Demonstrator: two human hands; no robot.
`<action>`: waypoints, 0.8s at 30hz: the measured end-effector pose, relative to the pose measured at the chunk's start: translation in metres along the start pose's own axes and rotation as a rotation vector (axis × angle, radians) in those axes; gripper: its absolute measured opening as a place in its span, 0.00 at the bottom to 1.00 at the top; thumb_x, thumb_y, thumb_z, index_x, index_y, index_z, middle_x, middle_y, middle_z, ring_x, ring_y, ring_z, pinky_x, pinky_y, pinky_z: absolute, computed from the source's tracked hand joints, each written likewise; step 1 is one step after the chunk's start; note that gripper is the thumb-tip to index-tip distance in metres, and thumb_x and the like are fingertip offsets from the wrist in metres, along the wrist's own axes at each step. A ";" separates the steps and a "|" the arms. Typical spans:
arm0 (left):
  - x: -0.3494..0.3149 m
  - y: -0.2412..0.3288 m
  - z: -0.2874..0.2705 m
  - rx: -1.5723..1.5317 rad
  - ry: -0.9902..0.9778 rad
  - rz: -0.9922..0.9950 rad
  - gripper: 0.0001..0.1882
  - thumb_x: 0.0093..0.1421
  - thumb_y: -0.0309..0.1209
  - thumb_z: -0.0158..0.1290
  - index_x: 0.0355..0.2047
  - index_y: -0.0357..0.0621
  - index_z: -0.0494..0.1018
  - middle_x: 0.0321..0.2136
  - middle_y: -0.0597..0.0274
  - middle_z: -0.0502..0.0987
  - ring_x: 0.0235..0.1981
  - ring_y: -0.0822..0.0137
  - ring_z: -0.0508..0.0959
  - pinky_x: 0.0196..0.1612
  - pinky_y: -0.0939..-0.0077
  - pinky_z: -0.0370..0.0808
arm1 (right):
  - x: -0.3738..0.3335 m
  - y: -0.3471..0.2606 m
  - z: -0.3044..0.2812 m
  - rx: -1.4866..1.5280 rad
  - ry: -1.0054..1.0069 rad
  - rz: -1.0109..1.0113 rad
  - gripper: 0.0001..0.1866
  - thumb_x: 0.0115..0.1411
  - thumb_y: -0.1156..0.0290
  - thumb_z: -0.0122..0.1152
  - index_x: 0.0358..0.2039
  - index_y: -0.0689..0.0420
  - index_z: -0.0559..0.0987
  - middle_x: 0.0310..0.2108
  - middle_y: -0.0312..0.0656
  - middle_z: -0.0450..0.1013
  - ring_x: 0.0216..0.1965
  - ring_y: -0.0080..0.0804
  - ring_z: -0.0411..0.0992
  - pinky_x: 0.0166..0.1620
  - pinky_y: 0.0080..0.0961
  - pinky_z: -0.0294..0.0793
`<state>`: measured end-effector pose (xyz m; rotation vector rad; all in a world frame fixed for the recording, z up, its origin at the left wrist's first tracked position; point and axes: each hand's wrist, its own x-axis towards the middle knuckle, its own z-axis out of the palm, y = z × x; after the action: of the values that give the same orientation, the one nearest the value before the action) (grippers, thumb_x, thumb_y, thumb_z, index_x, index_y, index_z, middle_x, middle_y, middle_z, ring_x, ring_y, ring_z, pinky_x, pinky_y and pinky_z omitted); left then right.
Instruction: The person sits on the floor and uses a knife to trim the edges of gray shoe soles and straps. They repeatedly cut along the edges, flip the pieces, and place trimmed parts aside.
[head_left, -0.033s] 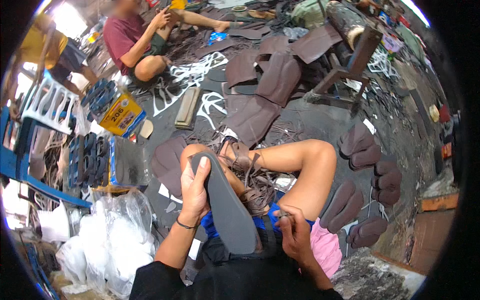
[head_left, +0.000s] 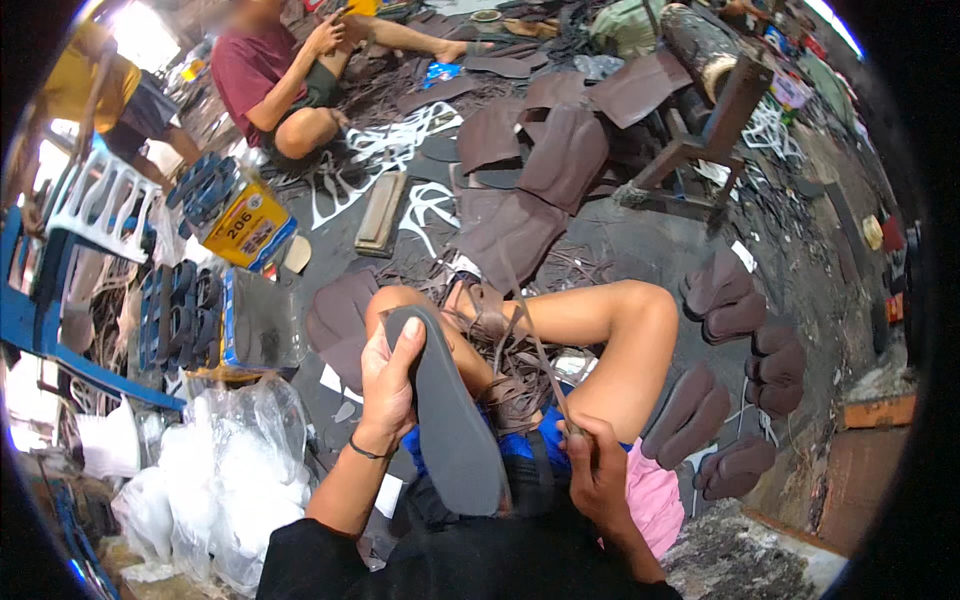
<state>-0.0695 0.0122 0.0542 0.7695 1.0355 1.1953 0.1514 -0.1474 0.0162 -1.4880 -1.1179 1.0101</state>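
My left hand [head_left: 388, 375] is closed around the upper end of a grey shoe sole [head_left: 455, 420], with the thumb lying flat on its face. The sole slants down toward my lap, and a bit of brown shows along its lower edge. Over my right thigh, my right hand [head_left: 596, 462] pinches the low end of a long, thin, brownish strip [head_left: 543, 350]. That strip runs up and away past my shin, blurred toward its tip. Whether the fingers hold a tool as well is hidden. Curled brown offcuts [head_left: 515, 385] are heaped between my legs.
Pairs of brown soles [head_left: 685, 412] lie to my right. Ahead are brown sheets [head_left: 510, 235], a block [head_left: 380, 215] and white strap pieces [head_left: 430, 215]. Clear bags of white items [head_left: 225, 490] and a yellow box [head_left: 245, 228] stand left. Another person [head_left: 262, 75] sits at far left.
The long thin strip now stretches up from my right hand, where only a small piece showed between the fingers before. My left hand and the sole have hardly moved.
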 end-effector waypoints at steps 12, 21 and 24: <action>-0.030 -0.007 -0.029 -0.053 -0.191 -0.150 0.22 0.67 0.46 0.54 0.46 0.38 0.70 0.35 0.60 0.78 0.32 0.70 0.80 0.37 0.75 0.78 | -0.008 0.003 -0.007 -0.342 -0.146 -0.287 0.18 0.53 0.74 0.72 0.44 0.58 0.80 0.39 0.44 0.79 0.29 0.35 0.76 0.32 0.28 0.76; -0.036 0.011 -0.009 0.041 -0.307 -0.223 0.29 0.57 0.51 0.63 0.39 0.36 0.67 0.25 0.50 0.79 0.22 0.61 0.82 0.24 0.69 0.81 | 0.019 -0.052 -0.024 -0.415 -0.192 -0.264 0.19 0.50 0.72 0.74 0.44 0.59 0.81 0.38 0.43 0.80 0.30 0.36 0.77 0.34 0.28 0.77; -0.037 0.016 -0.001 0.086 -0.365 -0.208 0.29 0.57 0.51 0.63 0.37 0.34 0.68 0.24 0.50 0.79 0.22 0.61 0.82 0.25 0.68 0.81 | 0.030 -0.084 -0.038 -0.414 -0.251 -0.175 0.17 0.51 0.72 0.74 0.41 0.60 0.82 0.36 0.44 0.80 0.29 0.35 0.77 0.33 0.28 0.77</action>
<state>-0.0774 -0.0201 0.0769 0.8859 0.8425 0.8004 0.1815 -0.1186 0.1037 -1.5746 -1.6864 0.8952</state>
